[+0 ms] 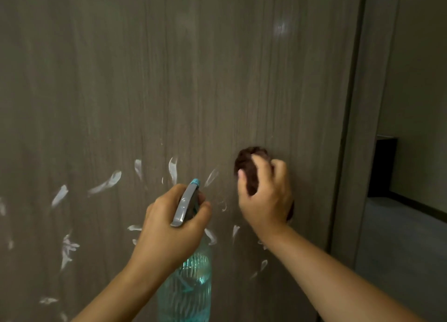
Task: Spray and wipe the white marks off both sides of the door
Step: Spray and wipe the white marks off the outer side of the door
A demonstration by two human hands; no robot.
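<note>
A grey-brown wood-grain door (169, 79) fills most of the head view. White marks (106, 183) are smeared across its lower half, from the left edge to just below my right wrist. My left hand (169, 227) grips the neck and grey trigger head of a teal spray bottle (186, 290), its blue nozzle pointing at the door. My right hand (264, 195) holds a bunched dark brown cloth (249, 166) pressed against the door, right of the bottle. The door's upper half shows no marks, only a light glare.
The door's edge and frame (350, 152) run down the right side. Beyond it lie a room with a beige wall (418, 79), a grey floor (399, 237) and a dark opening (384, 166).
</note>
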